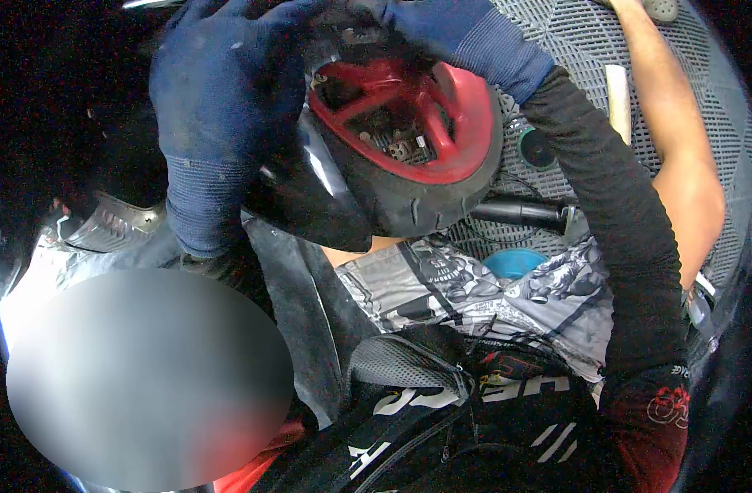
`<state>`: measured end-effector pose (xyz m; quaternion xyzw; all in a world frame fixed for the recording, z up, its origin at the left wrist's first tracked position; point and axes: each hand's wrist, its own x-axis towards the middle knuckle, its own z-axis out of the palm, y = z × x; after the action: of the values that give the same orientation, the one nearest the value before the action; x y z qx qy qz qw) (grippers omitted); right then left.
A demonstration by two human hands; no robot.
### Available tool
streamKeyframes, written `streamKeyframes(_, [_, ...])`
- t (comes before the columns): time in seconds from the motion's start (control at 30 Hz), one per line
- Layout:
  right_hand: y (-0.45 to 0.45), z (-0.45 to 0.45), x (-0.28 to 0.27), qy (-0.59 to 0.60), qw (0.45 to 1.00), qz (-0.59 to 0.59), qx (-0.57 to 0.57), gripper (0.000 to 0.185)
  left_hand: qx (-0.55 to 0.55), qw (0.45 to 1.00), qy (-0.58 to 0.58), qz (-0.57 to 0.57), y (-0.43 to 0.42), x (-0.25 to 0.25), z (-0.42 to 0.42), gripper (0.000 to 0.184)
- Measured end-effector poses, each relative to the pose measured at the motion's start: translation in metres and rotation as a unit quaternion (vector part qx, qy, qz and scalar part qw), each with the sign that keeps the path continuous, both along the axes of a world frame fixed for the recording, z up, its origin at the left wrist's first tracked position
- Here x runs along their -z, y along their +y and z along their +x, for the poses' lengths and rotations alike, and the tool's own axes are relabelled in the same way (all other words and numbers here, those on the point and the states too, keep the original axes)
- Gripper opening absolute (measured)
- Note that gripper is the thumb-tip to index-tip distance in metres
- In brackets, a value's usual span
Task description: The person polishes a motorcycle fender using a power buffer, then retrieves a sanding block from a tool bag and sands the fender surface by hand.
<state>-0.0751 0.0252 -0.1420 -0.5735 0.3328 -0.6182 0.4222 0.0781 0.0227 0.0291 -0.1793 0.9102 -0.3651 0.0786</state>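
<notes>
My left hand (220, 111), in a blue knit glove, reaches to the left side of a wheel. My right hand (454, 37), gloved the same way, lies over the wheel's far upper edge. The wheel (475, 123) has red spokes and a black tyre (429, 205). A glossy black curved panel (331, 181) partly covers its left side. The fingers of both hands are mostly hidden or lost in the dark at the top, so what they grip does not show.
Grey grid matting (721, 107) covers the floor. On it lie a pale stick-like handle (618, 99), a black cylinder (520, 212), a round dark green-rimmed piece (538, 149) and a blue bowl-like item (514, 262). A bare leg (680, 115) is bent at the right. A blurred patch hides the lower left.
</notes>
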Motion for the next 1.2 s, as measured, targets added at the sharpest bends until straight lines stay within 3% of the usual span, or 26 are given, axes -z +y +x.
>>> streamKeyframes(0.07, [-0.005, 0.001, 0.004, -0.01, 0.999, -0.004, -0.033, 0.011, 0.005, 0.998, 0.002, 0.064, -0.006, 0.0, 0.007, 0.045])
streamKeyframes(0.2, [-0.001, -0.005, 0.004, 0.06, 0.998, -0.031, -0.015, 0.01, 0.003, 0.995, -0.001, 0.102, -0.005, 0.0, 0.003, 0.04])
streamKeyframes(0.27, [-0.003, -0.003, 0.009, 0.102, 0.988, -0.111, 0.035, 0.011, -0.005, 0.993, -0.002, 0.114, -0.003, 0.001, 0.002, 0.038])
streamKeyframes(0.6, [0.001, -0.003, 0.014, 0.074, 0.995, -0.065, -0.011, 0.01, 0.01, 0.994, -0.01, 0.106, -0.005, 0.001, 0.005, 0.037])
streamKeyframes(0.7, [0.001, -0.003, 0.015, 0.109, 0.99, -0.09, 0.023, 0.009, 0.026, 0.994, -0.032, 0.1, -0.005, -0.001, 0.005, 0.035])
streamKeyframes(0.77, [-0.004, -0.001, 0.028, 0.096, 0.972, -0.208, 0.044, 0.009, 0.031, 0.986, -0.053, 0.157, -0.004, -0.004, 0.003, 0.035])
streamKeyframes(0.8, [-0.009, 0.003, 0.037, 0.097, 0.972, -0.21, 0.045, 0.009, 0.032, 0.986, -0.053, 0.154, -0.003, -0.004, 0.004, 0.035])
streamKeyframes(0.9, [-0.022, 0.004, 0.045, 0.075, 0.968, -0.234, 0.041, 0.011, 0.039, 0.987, 0.008, 0.158, -0.003, -0.001, 0.006, 0.039])
streamKeyframes(0.97, [-0.02, 0.008, 0.035, -0.132, 0.989, 0.038, -0.059, 0.013, 0.017, 0.956, 0.203, 0.21, -0.002, -0.001, 0.009, 0.046])
streamKeyframes(1.07, [-0.017, 0.014, 0.015, -0.144, 0.981, 0.101, -0.077, 0.013, 0.034, 0.971, 0.203, 0.126, -0.011, -0.003, 0.019, 0.049])
streamKeyframes(1.1, [-0.016, 0.013, 0.014, -0.142, 0.982, 0.101, -0.078, 0.013, 0.033, 0.97, 0.204, 0.125, -0.01, -0.004, 0.019, 0.049])
streamKeyframes(1.17, [-0.012, 0.01, 0.015, 0.066, 0.995, 0.068, 0.042, 0.028, 0.04, 0.971, 0.218, 0.09, -0.006, -0.006, 0.018, 0.047])
streamKeyframes(1.2, [-0.01, 0.011, 0.017, 0.069, 0.994, 0.07, 0.041, 0.028, 0.04, 0.97, 0.221, 0.091, -0.005, -0.005, 0.019, 0.047])
